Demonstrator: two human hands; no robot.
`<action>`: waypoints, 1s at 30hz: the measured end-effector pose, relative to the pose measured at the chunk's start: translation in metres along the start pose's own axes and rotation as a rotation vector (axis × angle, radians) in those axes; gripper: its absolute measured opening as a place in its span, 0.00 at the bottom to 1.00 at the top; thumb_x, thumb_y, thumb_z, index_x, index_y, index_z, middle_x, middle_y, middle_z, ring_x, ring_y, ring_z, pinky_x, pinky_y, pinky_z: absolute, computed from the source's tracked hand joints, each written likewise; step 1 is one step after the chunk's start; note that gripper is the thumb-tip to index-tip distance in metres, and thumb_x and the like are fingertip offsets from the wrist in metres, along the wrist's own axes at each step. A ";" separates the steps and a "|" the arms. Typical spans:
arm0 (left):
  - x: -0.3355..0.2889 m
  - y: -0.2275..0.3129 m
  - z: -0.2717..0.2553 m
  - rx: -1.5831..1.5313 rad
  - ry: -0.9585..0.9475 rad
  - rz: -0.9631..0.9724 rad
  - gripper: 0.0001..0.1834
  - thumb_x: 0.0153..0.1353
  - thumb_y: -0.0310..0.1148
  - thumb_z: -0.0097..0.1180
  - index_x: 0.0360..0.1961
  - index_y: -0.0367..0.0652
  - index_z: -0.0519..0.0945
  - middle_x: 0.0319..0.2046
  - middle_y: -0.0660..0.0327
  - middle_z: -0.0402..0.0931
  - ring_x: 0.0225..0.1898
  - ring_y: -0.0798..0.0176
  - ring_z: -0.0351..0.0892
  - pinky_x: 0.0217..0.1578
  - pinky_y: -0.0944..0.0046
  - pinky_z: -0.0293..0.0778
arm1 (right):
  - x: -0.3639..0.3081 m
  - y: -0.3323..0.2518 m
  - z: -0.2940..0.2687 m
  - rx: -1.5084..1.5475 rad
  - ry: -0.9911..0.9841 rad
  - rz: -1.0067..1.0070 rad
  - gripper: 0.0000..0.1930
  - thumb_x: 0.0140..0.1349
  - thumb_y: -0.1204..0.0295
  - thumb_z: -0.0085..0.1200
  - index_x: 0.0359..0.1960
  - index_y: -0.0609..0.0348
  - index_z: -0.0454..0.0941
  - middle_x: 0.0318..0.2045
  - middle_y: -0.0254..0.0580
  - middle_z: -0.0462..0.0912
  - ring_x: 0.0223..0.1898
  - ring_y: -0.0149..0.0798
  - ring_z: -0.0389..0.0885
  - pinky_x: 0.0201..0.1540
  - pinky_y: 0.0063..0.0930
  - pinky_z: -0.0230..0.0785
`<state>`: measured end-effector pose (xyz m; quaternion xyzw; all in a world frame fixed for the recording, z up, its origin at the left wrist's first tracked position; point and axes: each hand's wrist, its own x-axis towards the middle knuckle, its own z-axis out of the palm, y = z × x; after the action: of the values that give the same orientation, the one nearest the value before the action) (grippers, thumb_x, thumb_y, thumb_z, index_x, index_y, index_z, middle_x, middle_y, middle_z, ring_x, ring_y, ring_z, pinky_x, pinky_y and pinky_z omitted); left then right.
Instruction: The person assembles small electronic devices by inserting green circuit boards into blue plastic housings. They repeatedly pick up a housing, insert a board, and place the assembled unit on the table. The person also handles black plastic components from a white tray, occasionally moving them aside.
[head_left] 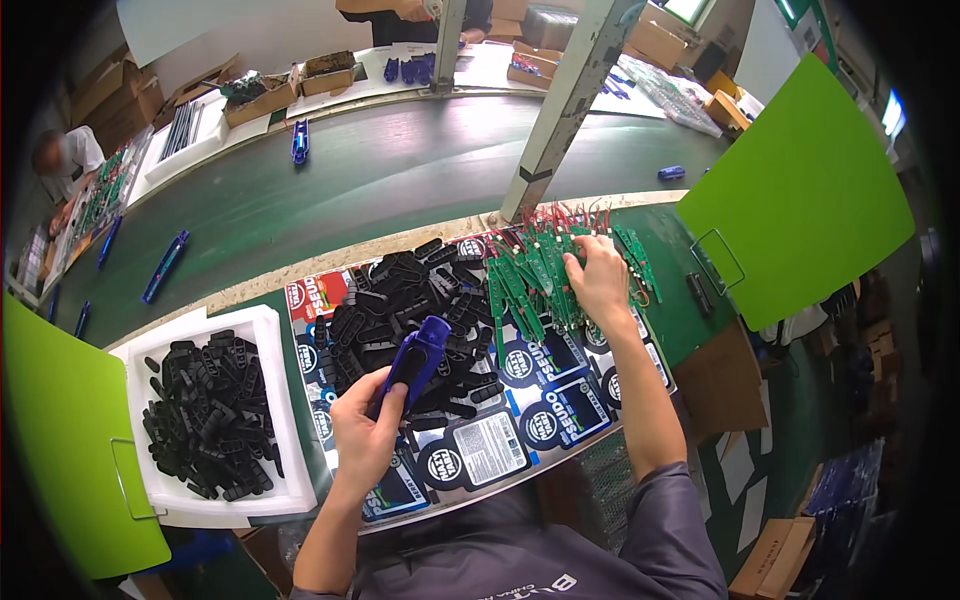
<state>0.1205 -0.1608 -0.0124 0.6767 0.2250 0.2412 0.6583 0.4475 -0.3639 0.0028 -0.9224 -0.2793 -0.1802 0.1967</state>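
Note:
My left hand (pixel 364 432) is wrapped round a blue plastic housing (pixel 428 345), a long shell with a black part along it, held tilted over a heap of small black plastic pieces (pixel 365 325). My right hand (pixel 603 279) is over a pile of green circuit boards (pixel 540 270) with red wires at their far ends. Its thumb and fingers are bent and apart, touching or just above the boards; no board shows plainly in its grasp. Both heaps lie on a printed board (pixel 490 450) in front of me.
On the left a white foam tray (pixel 290 440) holds more black pieces. Green panels (pixel 800 200) stand at both sides. Beyond the worktop edge runs a green conveyor belt (pixel 400 150) carrying several blue housings (pixel 165 266). A metal post (pixel 570 110) rises ahead. Other people work across and far left.

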 end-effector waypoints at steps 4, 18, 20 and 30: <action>-0.001 0.001 0.000 0.010 0.004 -0.005 0.12 0.73 0.27 0.62 0.53 0.33 0.86 0.28 0.68 0.81 0.27 0.78 0.74 0.27 0.73 0.69 | 0.001 -0.001 0.009 0.056 -0.022 0.096 0.17 0.65 0.69 0.66 0.53 0.61 0.85 0.43 0.51 0.86 0.45 0.55 0.87 0.50 0.47 0.78; -0.002 0.001 0.008 -0.022 -0.015 0.008 0.12 0.74 0.27 0.62 0.54 0.33 0.86 0.29 0.67 0.81 0.27 0.78 0.75 0.27 0.73 0.70 | 0.016 -0.001 0.001 0.196 -0.100 0.204 0.11 0.63 0.70 0.64 0.44 0.61 0.84 0.39 0.50 0.88 0.43 0.54 0.87 0.51 0.49 0.78; -0.001 0.002 0.009 -0.046 -0.015 -0.002 0.12 0.75 0.27 0.62 0.55 0.33 0.85 0.30 0.67 0.82 0.27 0.78 0.75 0.27 0.73 0.71 | 0.018 0.006 0.000 0.208 -0.076 0.153 0.10 0.62 0.71 0.63 0.44 0.62 0.84 0.38 0.50 0.87 0.41 0.53 0.87 0.50 0.49 0.77; 0.008 0.001 -0.001 -0.419 -0.124 -0.171 0.22 0.81 0.37 0.54 0.67 0.35 0.75 0.47 0.56 0.86 0.41 0.69 0.85 0.42 0.67 0.84 | -0.054 -0.119 -0.084 1.114 -0.216 -0.013 0.16 0.71 0.85 0.57 0.59 0.68 0.77 0.40 0.35 0.81 0.38 0.24 0.80 0.38 0.19 0.76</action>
<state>0.1264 -0.1550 -0.0110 0.5174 0.1858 0.1841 0.8148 0.3168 -0.3363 0.0822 -0.6908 -0.3563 0.0887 0.6228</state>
